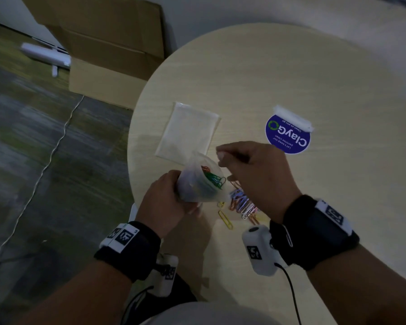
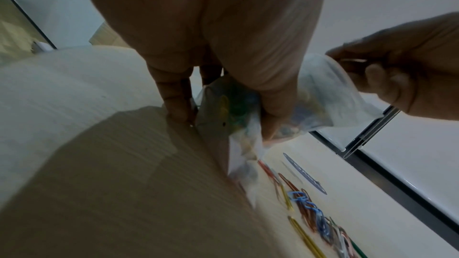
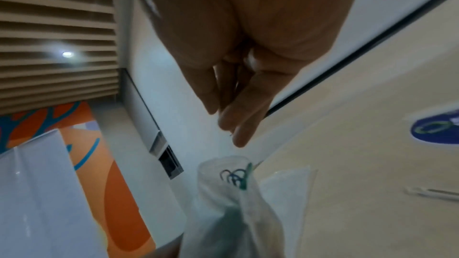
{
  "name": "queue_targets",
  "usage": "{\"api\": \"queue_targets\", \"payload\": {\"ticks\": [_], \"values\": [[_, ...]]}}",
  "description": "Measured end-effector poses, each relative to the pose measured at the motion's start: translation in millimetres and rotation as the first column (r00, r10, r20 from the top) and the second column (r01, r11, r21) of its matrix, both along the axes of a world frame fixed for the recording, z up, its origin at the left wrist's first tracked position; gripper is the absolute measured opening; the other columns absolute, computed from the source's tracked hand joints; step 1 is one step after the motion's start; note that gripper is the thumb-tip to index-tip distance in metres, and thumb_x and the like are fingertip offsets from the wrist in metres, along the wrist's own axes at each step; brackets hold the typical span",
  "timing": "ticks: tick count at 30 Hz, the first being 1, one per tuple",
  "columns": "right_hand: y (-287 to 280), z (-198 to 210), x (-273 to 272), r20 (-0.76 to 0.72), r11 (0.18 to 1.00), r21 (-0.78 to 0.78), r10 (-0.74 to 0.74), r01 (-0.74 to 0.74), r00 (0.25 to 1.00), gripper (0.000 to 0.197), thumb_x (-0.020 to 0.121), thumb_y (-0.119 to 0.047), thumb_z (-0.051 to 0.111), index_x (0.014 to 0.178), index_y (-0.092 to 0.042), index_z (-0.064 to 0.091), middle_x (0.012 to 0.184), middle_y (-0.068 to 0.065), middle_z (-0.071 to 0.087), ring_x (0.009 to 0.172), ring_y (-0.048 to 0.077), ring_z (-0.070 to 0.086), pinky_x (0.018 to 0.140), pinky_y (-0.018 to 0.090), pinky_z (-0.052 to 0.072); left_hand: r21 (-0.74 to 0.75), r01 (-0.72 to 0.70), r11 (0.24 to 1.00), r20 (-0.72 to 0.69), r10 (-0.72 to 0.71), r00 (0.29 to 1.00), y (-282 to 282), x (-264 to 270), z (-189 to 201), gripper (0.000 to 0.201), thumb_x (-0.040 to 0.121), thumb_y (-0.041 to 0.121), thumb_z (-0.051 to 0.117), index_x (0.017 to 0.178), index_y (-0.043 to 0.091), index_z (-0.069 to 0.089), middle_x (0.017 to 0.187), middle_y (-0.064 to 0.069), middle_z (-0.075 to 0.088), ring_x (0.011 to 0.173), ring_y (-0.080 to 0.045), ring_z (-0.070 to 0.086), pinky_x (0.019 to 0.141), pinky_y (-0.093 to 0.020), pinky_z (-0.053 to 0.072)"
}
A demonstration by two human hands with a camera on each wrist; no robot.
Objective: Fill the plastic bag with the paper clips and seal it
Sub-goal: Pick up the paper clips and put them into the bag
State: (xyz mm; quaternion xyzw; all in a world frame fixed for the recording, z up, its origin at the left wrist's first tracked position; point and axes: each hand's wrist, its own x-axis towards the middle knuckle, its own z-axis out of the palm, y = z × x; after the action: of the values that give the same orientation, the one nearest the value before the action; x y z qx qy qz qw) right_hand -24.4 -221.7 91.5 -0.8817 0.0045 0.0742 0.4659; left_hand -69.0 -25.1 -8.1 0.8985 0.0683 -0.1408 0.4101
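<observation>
Head: bag (image 1: 201, 181) (clips inside) in left grip (image 1: 167, 198)

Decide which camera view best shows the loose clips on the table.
Head view: the loose clips appear whole, between both wrists. Left wrist shows them streaked and blurred along the table. Right wrist misses them.

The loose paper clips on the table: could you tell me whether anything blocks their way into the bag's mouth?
Nothing visible does. The left hand holds the plastic bag open-mouthed, the right hand is beside its mouth, and the loose paper clips lie uncovered beside it.
</observation>
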Motion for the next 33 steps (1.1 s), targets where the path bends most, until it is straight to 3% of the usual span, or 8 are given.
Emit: {"api": "queue_targets", "payload": {"ticks": [5,9,13,16,20,24,29,33], "values": [[3,-13,-1,-0.127,0.969,-0.182,0.146,-0.168,0.981,0.010,0.085,-0.031,0.065,0.086,-0.024,0.071,0.076,-0.008,0.070,0.069,0.007,0.064,0.068,0.026,0.052,0.003,0.037,0.999,-0.004,-0.037,0.999,7,-3,-4,0.058,0.059,0.042,0.085,0.108,0.031,0.057,0.102,0.009,0.065,0.096,-0.018,0.061,0.080,-0.041,0.054],[13,-12,-6,-0.070,0.995,-0.063,0.069,-0.074,0.995,0.012,0.086,-0.023,0.064,0.075,-0.019,0.069,0.064,-0.005,0.069,0.060,0.004,0.063,0.059,0.016,0.047,0.066,0.103,0.992,0.044,-0.106,0.993,20,-5,-5,0.068,0.051,0.059,0.074,0.111,0.034,0.055,0.092,0.014,0.058,0.094,-0.024,0.056,0.075,-0.044,0.053],[22,-12,-8,-0.282,0.961,0.063,0.278,-0.271,0.919,0.014,0.089,-0.020,0.061,0.083,-0.016,0.072,0.072,-0.002,0.072,0.057,0.004,0.065,0.054,0.021,0.052,-0.089,0.106,0.990,-0.002,-0.106,0.994,34,-10,-2,0.072,0.053,0.054,0.078,0.120,0.041,0.055,0.117,0.005,0.067,0.109,-0.022,0.064,0.086,-0.047,0.055],[7,-21,12,-0.247,0.981,0.195,0.069,-0.020,0.967,0.012,0.089,-0.018,0.062,0.089,-0.015,0.074,0.075,0.000,0.072,0.065,0.006,0.064,0.060,0.025,0.053,-0.189,0.026,0.982,-0.059,-0.038,0.998,43,-16,-2,0.069,0.062,0.038,0.092,0.118,0.050,0.054,0.120,0.014,0.065,0.111,-0.005,0.063,0.089,-0.040,0.056],[1,-51,24,-0.088,0.965,-0.220,0.125,-0.141,0.988,0.009,0.083,-0.024,0.068,0.090,-0.022,0.072,0.088,-0.004,0.070,0.083,0.013,0.064,0.080,0.025,0.049,-0.240,-0.024,0.971,-0.083,0.004,0.997,48,-22,-5,0.071,0.067,0.025,0.093,0.119,0.048,0.050,0.116,0.024,0.061,0.100,0.015,0.059,0.080,-0.015,0.054],[19,-86,17,-0.194,0.842,-0.425,0.274,-0.332,0.942,0.027,0.085,-0.039,0.063,0.104,-0.020,0.064,0.106,0.004,0.057,0.099,0.023,0.052,0.085,0.034,0.043,-0.251,-0.044,0.967,-0.078,0.025,0.997,49,-23,-10,0.076,0.061,0.030,0.097,0.127,0.036,0.058,0.119,0.010,0.066,0.108,-0.005,0.064,0.090,-0.041,0.058],[12,-107,14,-0.131,0.724,-0.621,0.281,-0.300,0.951,0.018,0.084,-0.033,0.056,0.091,-0.022,0.068,0.099,0.006,0.057,0.097,0.031,0.049,0.083,0.039,0.045,-0.271,-0.042,0.962,-0.053,0.028,0.998,47,-23,-13,0.074,0.056,0.044,0.092,0.119,0.055,0.056,0.119,0.017,0.065,0.108,-0.003,0.064,0.088,-0.043,0.059],[-23,-117,16,-0.144,0.695,-0.671,0.219,-0.258,0.965,0.034,0.080,-0.040,0.040,0.085,-0.024,0.069,0.097,-0.002,0.065,0.093,0.026,0.049,0.075,0.033,0.038,-0.275,-0.025,0.961,-0.038,0.015,0.999,48,-25,-14,0.078,0.060,0.045,0.090,0.130,0.043,0.055,0.124,0.013,0.064,0.113,-0.008,0.064,0.089,-0.045,0.058]]}}
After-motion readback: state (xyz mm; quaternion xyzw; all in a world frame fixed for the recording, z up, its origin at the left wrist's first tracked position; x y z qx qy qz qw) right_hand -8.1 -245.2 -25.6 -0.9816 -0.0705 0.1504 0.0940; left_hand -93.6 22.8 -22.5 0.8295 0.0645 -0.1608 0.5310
